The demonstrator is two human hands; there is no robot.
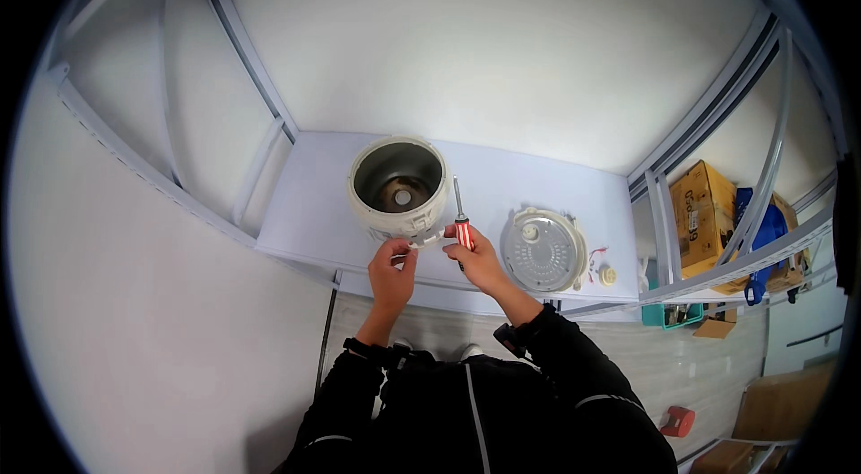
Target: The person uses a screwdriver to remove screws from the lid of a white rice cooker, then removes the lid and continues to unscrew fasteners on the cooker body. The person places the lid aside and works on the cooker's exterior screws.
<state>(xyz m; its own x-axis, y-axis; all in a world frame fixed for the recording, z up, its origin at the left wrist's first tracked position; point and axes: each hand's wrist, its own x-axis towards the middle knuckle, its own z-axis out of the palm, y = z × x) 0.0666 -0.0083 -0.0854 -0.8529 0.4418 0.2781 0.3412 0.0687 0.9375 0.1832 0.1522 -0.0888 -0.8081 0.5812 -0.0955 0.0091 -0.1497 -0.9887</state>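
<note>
A white rice cooker body (423,219) without its lid stands on the table, its dark metal inside showing a round pale knob at the bottom. In front of it, my left hand (391,277) pinches one end of a small white plastic strip (430,239). The strip's other end meets the fingers of my right hand (479,262). That same hand holds a screwdriver (463,230) with a red and white handle, its metal shaft pointing away from me. To the right lies the round lid (543,260), its perforated inner side up.
Small loose parts and a round cream-coloured piece (607,276) lie right of the lid. The pale table (314,196) has a wall behind it and metal frames at both sides. Cardboard boxes (703,214), a teal bin (657,315) and a red object (679,421) are farther right.
</note>
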